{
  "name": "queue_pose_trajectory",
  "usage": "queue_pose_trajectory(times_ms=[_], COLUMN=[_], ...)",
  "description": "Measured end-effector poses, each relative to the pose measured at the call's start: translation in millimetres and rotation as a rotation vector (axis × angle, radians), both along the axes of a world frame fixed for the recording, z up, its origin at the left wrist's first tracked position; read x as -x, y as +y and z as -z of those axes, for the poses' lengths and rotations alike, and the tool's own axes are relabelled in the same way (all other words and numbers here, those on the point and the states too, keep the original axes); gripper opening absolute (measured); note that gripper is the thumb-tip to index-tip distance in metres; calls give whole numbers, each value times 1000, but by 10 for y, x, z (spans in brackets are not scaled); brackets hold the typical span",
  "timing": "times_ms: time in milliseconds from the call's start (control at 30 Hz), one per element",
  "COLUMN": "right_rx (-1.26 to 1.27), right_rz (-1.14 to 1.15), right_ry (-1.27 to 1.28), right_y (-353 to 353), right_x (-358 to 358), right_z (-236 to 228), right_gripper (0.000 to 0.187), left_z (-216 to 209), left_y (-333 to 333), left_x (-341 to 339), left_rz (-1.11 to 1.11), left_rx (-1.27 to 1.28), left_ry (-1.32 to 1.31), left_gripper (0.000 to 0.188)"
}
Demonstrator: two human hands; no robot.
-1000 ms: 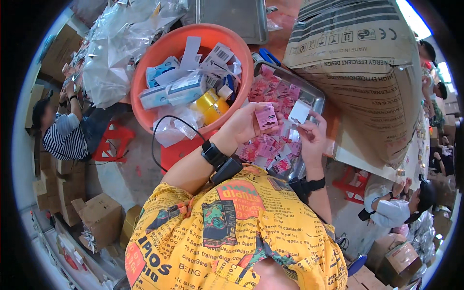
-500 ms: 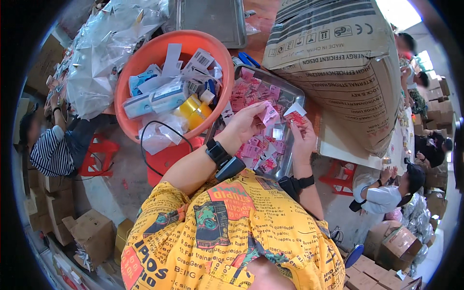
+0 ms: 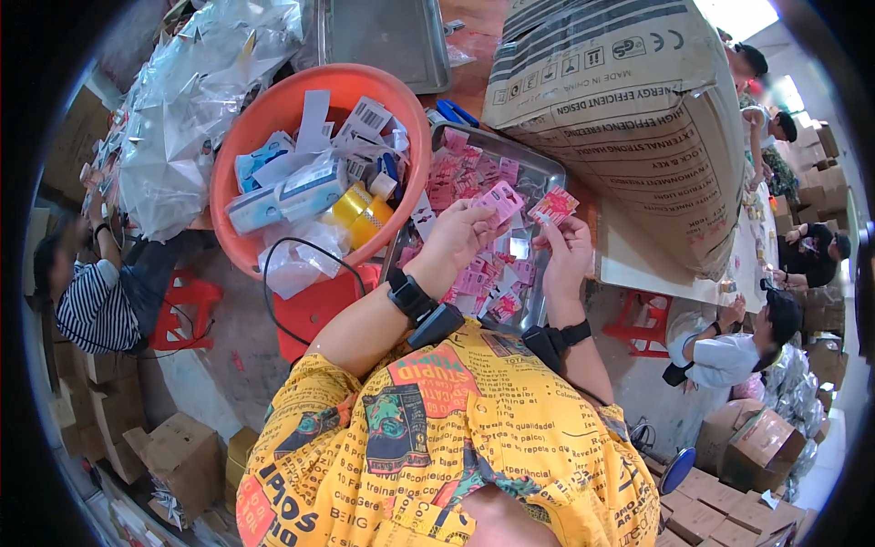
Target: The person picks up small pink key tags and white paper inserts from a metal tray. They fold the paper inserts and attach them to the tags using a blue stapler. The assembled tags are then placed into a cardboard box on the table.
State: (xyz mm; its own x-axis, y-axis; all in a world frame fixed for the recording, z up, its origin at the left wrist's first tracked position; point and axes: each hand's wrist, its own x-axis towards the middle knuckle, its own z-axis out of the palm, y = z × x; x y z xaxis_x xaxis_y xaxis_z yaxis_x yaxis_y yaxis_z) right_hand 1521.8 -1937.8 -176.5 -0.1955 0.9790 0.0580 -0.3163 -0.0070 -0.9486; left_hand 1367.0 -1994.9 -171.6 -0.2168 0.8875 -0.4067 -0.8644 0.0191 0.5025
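Note:
Above a metal tray [image 3: 552, 175] both my hands are raised, each pinching a small printed card. My left hand [image 3: 458, 235] is closed on a pink card [image 3: 500, 202], its printed face turned up. In my right hand [image 3: 567, 248] a red card [image 3: 554, 207] is held between thumb and fingers, with a pale corner showing near the fingertips. The two cards are apart. Beneath them, the tray holds many loose pink cards [image 3: 476, 281], some with white backs up. My wrists and hands hide part of the pile.
An orange basin [image 3: 228, 146] of labels, packets and yellow tape rolls [image 3: 358, 211] stands left of the tray. A big cardboard-coloured sack [image 3: 629, 137] rises on the right. An empty-looking metal tray [image 3: 383, 41] lies behind. Red stools [image 3: 641, 319] and several seated people flank me.
The red card in my right hand has turned, so its printed face now shows more. The pink card in my left hand has tilted flatter, showing its print.

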Motion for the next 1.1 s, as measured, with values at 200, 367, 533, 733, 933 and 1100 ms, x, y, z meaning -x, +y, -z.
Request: queue_pose_trajectory(times_ms=[200, 367, 533, 733, 933, 1100], right_rx=[-5, -2, 11, 20, 22, 37], right_rz=[-22, -32, -45, -36, -32, -30], right_ry=[-27, -42, -40, -31, -41, -18], right_y=[6, -20, -36, -45, -40, -35], right_x=[-28, -18, -21, -27, -26, -5], right_z=[90, 55, 57, 90, 113, 105], right_gripper=[19, 19, 21, 21, 19, 19], left_z=[180, 140, 138, 191, 190, 186], left_y=[-14, -45, -68, -68, -61, -54], left_x=[31, 2, -12, -11, -17, -11], left_rz=[17, 8, 19, 51, 28, 36], left_rx=[91, 91, 75, 57, 64, 69], left_ry=[-10, -21, 8, 16, -16, -19], left_gripper=[16, 16, 5, 4, 7, 4])
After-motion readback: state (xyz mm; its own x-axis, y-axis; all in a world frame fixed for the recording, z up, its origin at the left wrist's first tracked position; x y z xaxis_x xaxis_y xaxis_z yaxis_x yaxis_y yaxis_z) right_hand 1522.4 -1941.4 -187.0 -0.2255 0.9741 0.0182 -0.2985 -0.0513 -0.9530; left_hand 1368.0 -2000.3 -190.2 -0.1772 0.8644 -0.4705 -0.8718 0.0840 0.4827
